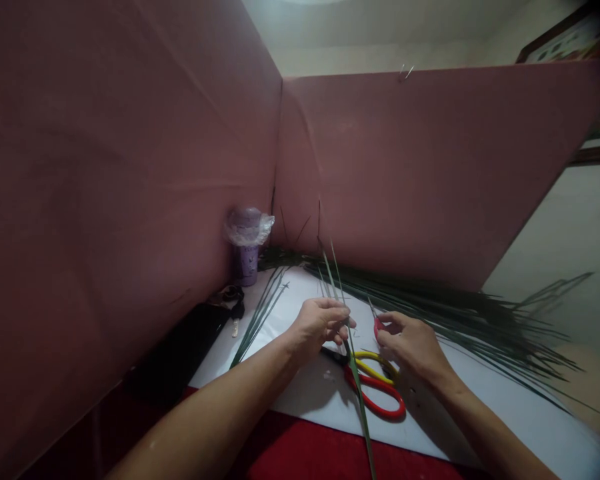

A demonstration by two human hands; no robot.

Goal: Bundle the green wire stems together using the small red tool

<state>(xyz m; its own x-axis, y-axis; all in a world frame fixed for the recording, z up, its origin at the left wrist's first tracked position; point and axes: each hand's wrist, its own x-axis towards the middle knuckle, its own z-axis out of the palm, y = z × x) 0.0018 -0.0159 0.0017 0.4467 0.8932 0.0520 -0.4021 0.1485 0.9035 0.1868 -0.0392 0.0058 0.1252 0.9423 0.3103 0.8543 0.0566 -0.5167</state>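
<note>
1. Two bare hands in view; clock positions are taken from the left hand, with 12 o'clock at the top of the view.
2. Left hand (325,323): fingertips pinched together on a long green leaf strip (365,430). This strip runs from 12 o'clock, where thin strands show, down between 5 and 6 o'clock, crossing in front of the scissor handles.
3. Right hand (407,340): at 3 o'clock, apart from the left, thumb and fingers gripping a small red-handled pointed tool (379,327). Its tip is directed to about 11 o'clock; exact type cannot be told.
4. Scissor handles (380,412), one red loop and one yellow, lie at 4 to 5 o'clock on a white sheet (490,393). Whether they form one pair or two cannot be told.
5. Large bundle of green strips (445,307): spread from 12 to 3 o'clock.
6. Smaller group of strips (260,310): at 9 o'clock, on the sheet.
7. Purple tumbler (248,263): upright at 10 o'clock, clear plastic around its top.
8. Flat black object (185,340): at 9 o'clock, beyond the smaller group; identity unclear.
9. Red cloth (300,447): at 6 o'clock, along the sheet's near edge.
</note>
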